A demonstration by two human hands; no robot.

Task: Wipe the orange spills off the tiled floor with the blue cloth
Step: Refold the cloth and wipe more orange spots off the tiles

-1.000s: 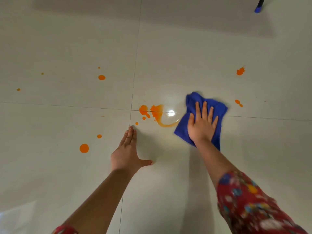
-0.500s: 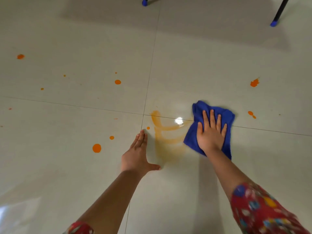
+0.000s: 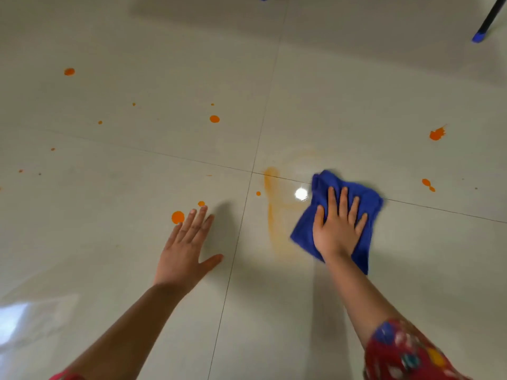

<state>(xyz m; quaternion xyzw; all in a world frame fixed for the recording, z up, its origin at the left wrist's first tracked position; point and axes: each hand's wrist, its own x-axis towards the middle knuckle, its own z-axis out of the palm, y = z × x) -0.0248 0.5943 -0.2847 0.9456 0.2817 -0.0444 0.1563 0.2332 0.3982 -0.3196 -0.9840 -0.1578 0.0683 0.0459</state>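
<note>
Under right grip [image 3: 336,231], blue cloth [image 3: 322,187]

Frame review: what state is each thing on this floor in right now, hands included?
left hand: palm down, fingers straight, holding nothing.
right hand: fingers straight and spread, pressing down.
blue cloth: bunched, under the right hand.
orange smear: thin, streaky, left of the blue cloth.
round orange drop: whole, unwiped, beside the left hand.
orange splat: unwiped, far right.
floor: glossy, speckled with small drops.
</note>
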